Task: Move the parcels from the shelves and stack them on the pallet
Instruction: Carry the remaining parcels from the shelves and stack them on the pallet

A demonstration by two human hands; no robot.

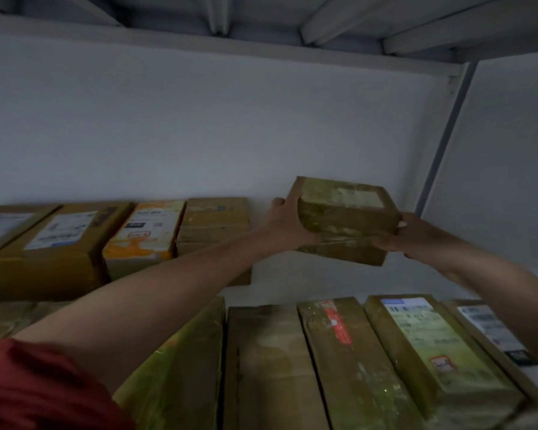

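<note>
So both hands are on the small brown parcel, which is tilted and looks lifted just off the white shelf. The left hand grips its left end with fingers curled underneath, and the right hand clamps the right end. Left of that parcel, a back row of parcels sits along the wall, with an orange-splashed parcel in it. Below it, nearer the camera, a front row of parcels lies side by side. A red sleeve shows way down-left of it.
</note>
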